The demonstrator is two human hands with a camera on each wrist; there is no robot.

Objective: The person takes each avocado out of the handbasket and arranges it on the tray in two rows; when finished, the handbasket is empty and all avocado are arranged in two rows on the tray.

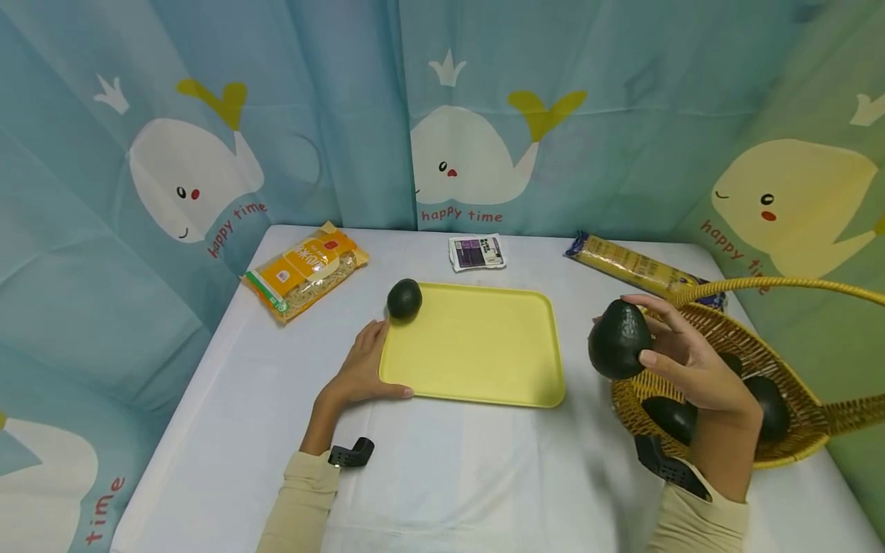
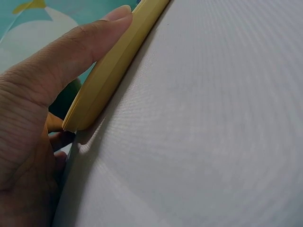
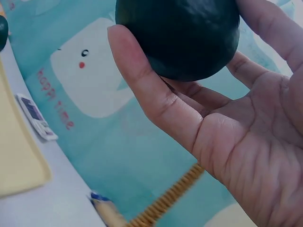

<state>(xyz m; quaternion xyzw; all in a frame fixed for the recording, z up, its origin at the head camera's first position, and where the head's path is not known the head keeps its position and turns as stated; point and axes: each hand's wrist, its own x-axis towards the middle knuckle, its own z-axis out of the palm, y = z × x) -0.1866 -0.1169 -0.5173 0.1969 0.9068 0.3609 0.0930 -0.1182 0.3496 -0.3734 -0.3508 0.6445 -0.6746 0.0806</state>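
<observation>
My right hand (image 1: 698, 365) holds a dark green avocado (image 1: 620, 339) between thumb and fingers, raised above the near-left rim of a wicker basket (image 1: 805, 388). In the right wrist view the same avocado (image 3: 182, 35) fills the top, and part of its surface is outside the frame. At the near-left corner of a yellow tray (image 1: 473, 346), my left hand (image 1: 359, 369) grips the edges, thumb along the near rim and fingers along the left side. The left wrist view has the thumb pressed on the tray rim (image 2: 111, 66). Another avocado (image 1: 404, 299) sits in the tray's far-left corner.
Several avocados lie in the basket, one (image 1: 671, 418) near its front; its arched handle (image 1: 781, 283) stands up at the right. Along the back of the white table are an orange-yellow food bag (image 1: 307, 269), a small white packet (image 1: 477, 252) and a long yellow package (image 1: 632, 265). Curtains enclose the table.
</observation>
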